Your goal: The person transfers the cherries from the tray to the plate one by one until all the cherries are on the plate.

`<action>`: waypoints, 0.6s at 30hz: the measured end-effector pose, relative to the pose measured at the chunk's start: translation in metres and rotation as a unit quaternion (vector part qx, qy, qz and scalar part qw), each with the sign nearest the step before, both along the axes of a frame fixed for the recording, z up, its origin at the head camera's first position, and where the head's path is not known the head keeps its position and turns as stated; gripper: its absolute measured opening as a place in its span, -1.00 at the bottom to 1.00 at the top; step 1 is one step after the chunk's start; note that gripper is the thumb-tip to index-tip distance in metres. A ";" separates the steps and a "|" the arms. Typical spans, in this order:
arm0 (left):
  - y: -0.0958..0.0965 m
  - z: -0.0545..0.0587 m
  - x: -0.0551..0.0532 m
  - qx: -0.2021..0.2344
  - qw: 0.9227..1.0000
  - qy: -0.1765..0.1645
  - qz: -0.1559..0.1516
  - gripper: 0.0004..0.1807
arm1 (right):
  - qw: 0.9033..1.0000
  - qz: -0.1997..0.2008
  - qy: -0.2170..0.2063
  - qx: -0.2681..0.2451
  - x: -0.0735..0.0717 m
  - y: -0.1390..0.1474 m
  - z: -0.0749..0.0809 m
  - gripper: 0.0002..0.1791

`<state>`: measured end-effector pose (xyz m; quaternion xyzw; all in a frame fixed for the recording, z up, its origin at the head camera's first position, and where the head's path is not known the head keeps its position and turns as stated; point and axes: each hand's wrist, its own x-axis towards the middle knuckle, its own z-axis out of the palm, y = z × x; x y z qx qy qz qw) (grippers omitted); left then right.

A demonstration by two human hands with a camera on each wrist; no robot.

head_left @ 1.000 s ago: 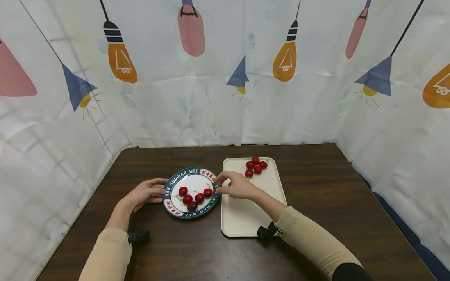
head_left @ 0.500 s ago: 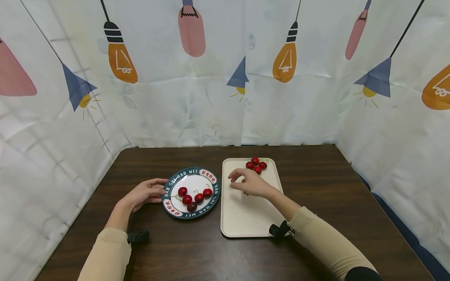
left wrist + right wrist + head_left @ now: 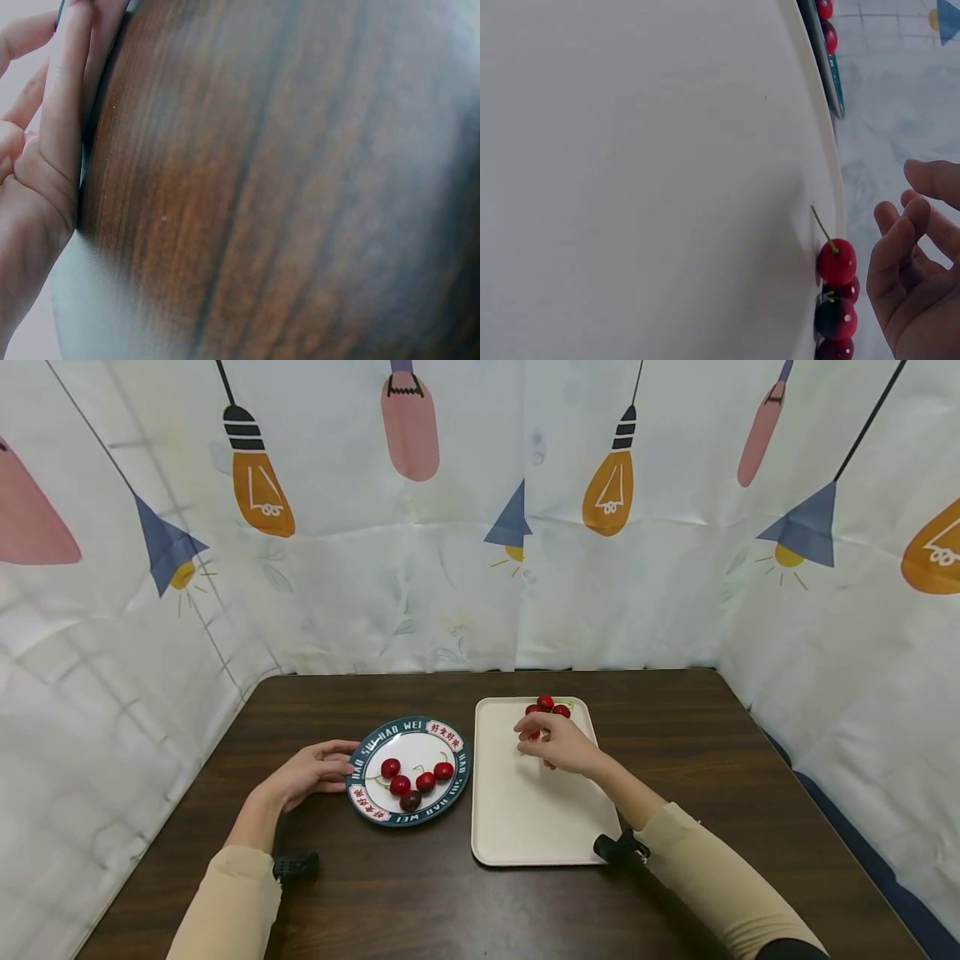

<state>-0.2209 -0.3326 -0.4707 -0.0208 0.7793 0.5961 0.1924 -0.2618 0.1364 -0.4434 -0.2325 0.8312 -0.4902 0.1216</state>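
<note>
My left hand (image 3: pixel 311 770) touches the left rim of a round plate (image 3: pixel 408 726) with a dark teal lettered border, its fingers fairly straight. On that plate lie several red cherries (image 3: pixel 400 786), some with stems. To the right, a cream rectangular tray (image 3: pixel 525 827) bears a cluster of cherries (image 3: pixel 545 702) at its far end. Above this tray hovers my right hand (image 3: pixel 562 747), fingers loosely bent with nothing between them. It partly hides the nearer cherries in the head view. In the right wrist view, a stemmed cherry (image 3: pixel 837 262) stands apart from the right hand's fingers.
Both dishes stand side by side on a dark wooden table (image 3: pixel 375 893). A white curtain (image 3: pixel 450 585) printed with lamps surrounds the table's back and sides. Each wrist wears a black device, like the one near the right sleeve (image 3: pixel 720 885).
My right hand has left the plate's right rim and moved rightward over the tray to the cherries there. The left hand and the plate have stayed in place.
</note>
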 end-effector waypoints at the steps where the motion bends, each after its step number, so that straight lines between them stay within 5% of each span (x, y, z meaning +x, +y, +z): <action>1: 0.000 0.000 0.000 0.000 1.000 0.000 0.000 -0.32 | 1.000 -0.002 0.001 -0.002 -0.001 0.002 0.000 -0.65; 18: 0.000 0.000 0.000 -0.005 1.000 0.000 0.004 -0.32 | 0.998 -0.061 -0.004 -0.010 -0.012 0.034 -0.002 -0.63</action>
